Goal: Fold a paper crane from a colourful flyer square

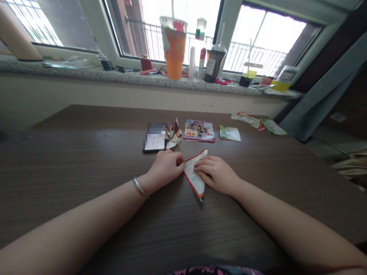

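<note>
A sheet of printed paper (pixel 195 176), folded into a triangle with red edges, lies on the dark wooden table (pixel 114 221). At its left corner my left hand (pixel 166 165) is closed, thumb and forefinger pinching the paper. My right hand (pixel 217 173) rests on the triangle's right side with its fingers stretched out over the paper. Just beyond my left hand are a phone (pixel 155 142) with a lit screen and a crumpled or folded piece of printed paper (pixel 174 135). A silver bangle (pixel 139 187) circles my left wrist.
Behind the triangle lie a stack of colourful flyers (pixel 200 130) and a small stack of green-and-white papers (pixel 230 133). More paper strips (pixel 252 121) are at the back right. On the granite windowsill (pixel 129 77) stand a tall orange cup (pixel 174 49), a dark drink cup (pixel 214 65) and several small items.
</note>
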A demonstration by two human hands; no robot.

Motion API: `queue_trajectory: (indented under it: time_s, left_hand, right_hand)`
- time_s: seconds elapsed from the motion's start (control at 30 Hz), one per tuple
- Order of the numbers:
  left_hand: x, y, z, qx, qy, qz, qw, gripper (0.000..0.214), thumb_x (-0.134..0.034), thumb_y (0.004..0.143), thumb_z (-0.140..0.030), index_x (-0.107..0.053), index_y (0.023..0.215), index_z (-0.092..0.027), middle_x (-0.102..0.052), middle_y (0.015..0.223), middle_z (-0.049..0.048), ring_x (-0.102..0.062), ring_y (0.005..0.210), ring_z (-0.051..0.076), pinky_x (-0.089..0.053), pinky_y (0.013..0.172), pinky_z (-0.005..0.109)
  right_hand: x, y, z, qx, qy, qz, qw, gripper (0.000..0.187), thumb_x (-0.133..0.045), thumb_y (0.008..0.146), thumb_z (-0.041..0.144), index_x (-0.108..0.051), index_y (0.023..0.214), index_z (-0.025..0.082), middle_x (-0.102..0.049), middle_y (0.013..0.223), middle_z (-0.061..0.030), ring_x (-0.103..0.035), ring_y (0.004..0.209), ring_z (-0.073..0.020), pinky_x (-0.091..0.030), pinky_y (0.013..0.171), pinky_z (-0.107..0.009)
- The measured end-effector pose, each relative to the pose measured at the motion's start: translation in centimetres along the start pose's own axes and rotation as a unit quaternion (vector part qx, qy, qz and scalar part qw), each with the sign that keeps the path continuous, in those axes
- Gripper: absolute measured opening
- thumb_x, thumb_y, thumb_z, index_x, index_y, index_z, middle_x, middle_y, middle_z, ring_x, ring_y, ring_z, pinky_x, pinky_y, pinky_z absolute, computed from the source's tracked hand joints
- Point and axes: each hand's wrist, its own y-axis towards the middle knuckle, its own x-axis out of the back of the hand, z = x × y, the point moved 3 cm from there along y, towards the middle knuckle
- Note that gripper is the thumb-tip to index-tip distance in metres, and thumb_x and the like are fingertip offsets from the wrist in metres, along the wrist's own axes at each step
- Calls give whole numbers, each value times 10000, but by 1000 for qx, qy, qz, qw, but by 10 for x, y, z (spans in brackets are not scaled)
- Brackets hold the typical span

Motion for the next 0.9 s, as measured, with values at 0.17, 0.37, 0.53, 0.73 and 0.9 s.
queue_trajectory:
  time_s: [0.17, 0.37, 0.53, 0.73, 0.9]
  left_hand:
    - [2, -1, -4, -20, 35, 2, 999, 152, -518, 796, -280, -626, 732, -193, -649, 703, 23, -559, 739, 190, -349, 741, 325]
    - [4, -4, -10, -43, 72, -6, 996, 142, -513, 804, -272, -608, 734, -192, -624, 700, 34, -552, 755, 206, -353, 782, 349]
    - [5, -5, -10, -52, 114, -10, 992, 145, -504, 814, -262, -591, 726, -186, -612, 697, 42, -548, 772, 210, -346, 775, 346]
    - [5, -5, -8, -33, 127, 9, 991, 148, -507, 818, -278, -588, 743, -181, -618, 713, 54, -555, 773, 220, -337, 746, 346]
    - [4, -5, -8, -28, 134, 15, 990, 144, -498, 818, -270, -589, 755, -178, -626, 726, 57, -560, 782, 220, -333, 743, 345]
  right_hand:
    - [1, 0, 1, -2, 2, -5, 1000, 141, -527, 898, 223, -662, 892, 182, -707, 1006, -59, -610, 977, -188, -467, 917, -355]
    - [4, 0, 3, -33, -37, -3, 999, 128, -527, 885, 201, -639, 825, 178, -693, 932, -80, -603, 938, -198, -484, 878, -349]
    - [5, -2, 0, -35, -69, -3, 997, 157, -537, 886, 233, -661, 800, 188, -690, 910, -70, -586, 934, -208, -488, 846, -347]
    - [5, -4, -4, -48, -75, 5, 996, 163, -564, 885, 290, -676, 803, 205, -701, 937, -51, -592, 923, -201, -493, 802, -333]
    - [6, -5, -5, -40, -57, 4, 998, 152, -569, 885, 284, -673, 815, 200, -713, 942, -37, -609, 938, -194, -501, 826, -329]
